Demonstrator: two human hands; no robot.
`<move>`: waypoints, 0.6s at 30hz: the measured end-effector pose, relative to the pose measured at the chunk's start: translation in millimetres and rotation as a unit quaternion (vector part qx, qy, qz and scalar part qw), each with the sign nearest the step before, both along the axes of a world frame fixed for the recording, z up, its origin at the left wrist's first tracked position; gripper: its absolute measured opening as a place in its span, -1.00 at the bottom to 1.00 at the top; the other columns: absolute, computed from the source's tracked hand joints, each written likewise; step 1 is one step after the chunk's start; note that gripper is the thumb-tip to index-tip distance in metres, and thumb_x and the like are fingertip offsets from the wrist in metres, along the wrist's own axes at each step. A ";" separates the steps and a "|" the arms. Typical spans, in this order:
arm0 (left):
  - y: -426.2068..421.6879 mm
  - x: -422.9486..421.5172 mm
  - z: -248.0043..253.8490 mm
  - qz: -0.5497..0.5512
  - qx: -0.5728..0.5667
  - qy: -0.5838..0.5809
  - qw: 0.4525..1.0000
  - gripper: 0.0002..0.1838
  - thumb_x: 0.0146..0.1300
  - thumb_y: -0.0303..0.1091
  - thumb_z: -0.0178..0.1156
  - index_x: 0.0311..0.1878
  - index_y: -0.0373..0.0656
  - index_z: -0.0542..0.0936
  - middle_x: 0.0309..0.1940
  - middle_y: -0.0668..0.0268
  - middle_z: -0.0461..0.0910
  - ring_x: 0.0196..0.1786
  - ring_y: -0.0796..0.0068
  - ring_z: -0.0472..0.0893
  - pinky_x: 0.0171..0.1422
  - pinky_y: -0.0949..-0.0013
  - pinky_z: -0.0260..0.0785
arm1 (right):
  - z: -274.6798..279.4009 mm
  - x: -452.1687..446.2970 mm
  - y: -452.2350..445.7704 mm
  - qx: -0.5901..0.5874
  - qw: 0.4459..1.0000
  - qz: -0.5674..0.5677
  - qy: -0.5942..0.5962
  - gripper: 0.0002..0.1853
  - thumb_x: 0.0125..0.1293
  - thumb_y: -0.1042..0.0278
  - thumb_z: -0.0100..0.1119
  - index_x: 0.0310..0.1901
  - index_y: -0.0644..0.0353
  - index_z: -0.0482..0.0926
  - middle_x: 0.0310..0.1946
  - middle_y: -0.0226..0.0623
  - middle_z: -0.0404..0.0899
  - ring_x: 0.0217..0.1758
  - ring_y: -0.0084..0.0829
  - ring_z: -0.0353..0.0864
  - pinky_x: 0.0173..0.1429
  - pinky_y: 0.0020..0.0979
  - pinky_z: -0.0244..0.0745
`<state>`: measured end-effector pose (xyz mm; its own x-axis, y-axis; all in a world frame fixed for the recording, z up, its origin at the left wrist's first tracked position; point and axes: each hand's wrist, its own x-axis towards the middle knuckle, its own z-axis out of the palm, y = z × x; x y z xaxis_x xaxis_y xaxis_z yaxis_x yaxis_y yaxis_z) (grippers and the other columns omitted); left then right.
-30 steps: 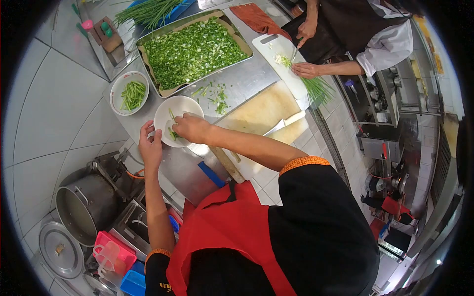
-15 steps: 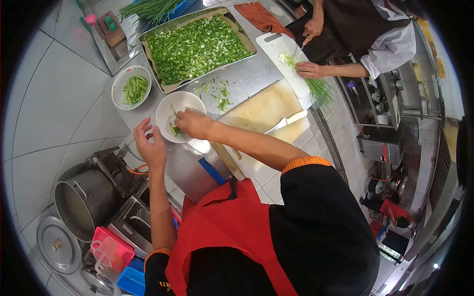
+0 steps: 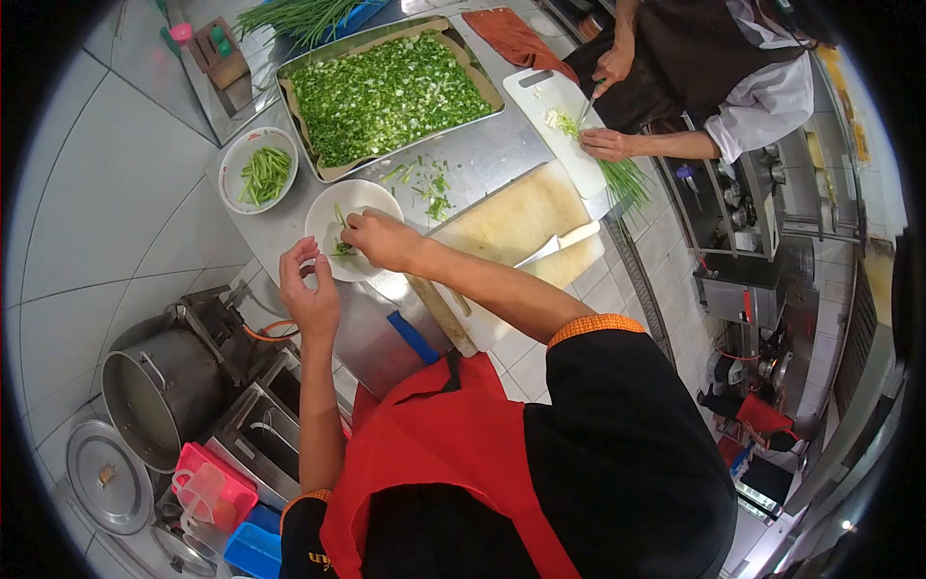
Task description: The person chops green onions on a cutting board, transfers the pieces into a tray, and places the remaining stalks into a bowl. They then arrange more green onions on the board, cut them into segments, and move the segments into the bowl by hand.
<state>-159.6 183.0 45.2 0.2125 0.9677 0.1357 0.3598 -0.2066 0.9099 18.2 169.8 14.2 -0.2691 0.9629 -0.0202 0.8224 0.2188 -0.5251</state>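
A white bowl (image 3: pixel 324 214) with a few green pieces (image 3: pixel 342 247) in it stands near the table's left edge. My right hand (image 3: pixel 378 239) reaches over its right side, fingers pinched down into it; what they hold is too small to make out. Close to the bowl's lower left rim, my left hand (image 3: pixel 311 286) is raised with its fingers curled but apart, holding nothing. Behind is a second bowl (image 3: pixel 231 185) of cut green stalks (image 3: pixel 265 175). A lined metal tray (image 3: pixel 321 172) full of chopped greens sits beyond, with loose scraps (image 3: pixel 432 189) in front of it.
A knife (image 3: pixel 564 242) lies on a worn cutting board (image 3: pixel 511 212) to the right. Across the table a co-worker's hands (image 3: pixel 610 145) cut green stalks on a white board (image 3: pixel 533 93). A large pot (image 3: pixel 159 400) stands at the lower left.
My left hand has moved away from the bowl's rim, dropped a little and shifted right. My right hand stays in the bowl. The co-worker's knife hand has shifted slightly.
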 end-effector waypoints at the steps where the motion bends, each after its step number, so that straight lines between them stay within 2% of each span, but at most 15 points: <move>1: -0.8 0.4 0.2 0.000 0.001 -0.001 1.000 -0.71 0.36 -0.48 0.19 0.13 -0.24 0.56 -0.01 0.23 0.64 0.01 0.42 0.63 0.07 0.32 0.48 | -0.3 0.3 0.3 0.001 1.000 -0.002 0.001 -0.74 0.09 0.56 0.20 -0.13 0.22 0.61 -0.11 -0.09 0.55 -0.01 -0.01 0.58 0.12 -0.13 0.54; 8: -7.1 1.6 2.2 -0.024 0.003 -0.010 1.000 -0.69 0.35 -0.52 0.21 0.14 -0.25 0.57 -0.08 0.21 0.64 -0.03 0.45 0.63 0.01 0.37 0.50 | 2.4 -1.5 -2.9 0.013 1.000 0.000 -0.011 -0.68 0.07 0.57 0.22 -0.08 0.21 0.61 -0.06 -0.07 0.54 0.04 0.03 0.54 0.14 -0.13 0.53; 13: -3.1 -0.5 1.3 -0.032 0.008 -0.003 0.999 -0.69 0.35 -0.53 0.21 0.14 -0.25 0.57 -0.10 0.21 0.64 -0.05 0.44 0.62 0.00 0.37 0.51 | 12.2 -11.5 -11.0 0.023 0.993 -0.104 -0.060 -0.60 0.10 0.57 0.22 0.04 0.23 0.58 -0.03 0.07 0.51 0.03 0.11 0.53 0.17 -0.11 0.52; 16: 0.1 -0.2 0.2 -0.033 -0.004 0.001 0.999 -0.70 0.35 -0.53 0.21 0.14 -0.24 0.57 -0.10 0.21 0.64 -0.05 0.44 0.62 0.00 0.36 0.51 | -0.5 -13.9 -7.3 -0.019 0.996 -0.075 -0.036 -0.61 0.11 0.58 0.20 0.04 0.23 0.57 -0.04 0.09 0.51 0.03 0.12 0.54 0.12 -0.08 0.54; 18: 0.0 -1.1 -0.2 -0.040 -0.015 0.003 0.999 -0.71 0.35 -0.52 0.21 0.13 -0.23 0.58 -0.10 0.21 0.64 -0.05 0.44 0.63 0.00 0.36 0.51 | -1.1 -13.5 -7.7 -0.002 0.996 -0.077 -0.033 -0.63 0.11 0.58 0.20 0.02 0.24 0.58 -0.06 0.09 0.52 0.02 0.13 0.55 0.11 -0.07 0.55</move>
<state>-160.7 183.0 44.9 0.2891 0.9514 0.1060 0.3487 -0.2078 0.9139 4.7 162.1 13.1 -0.1152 0.9926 -0.0377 0.8789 0.0842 -0.4694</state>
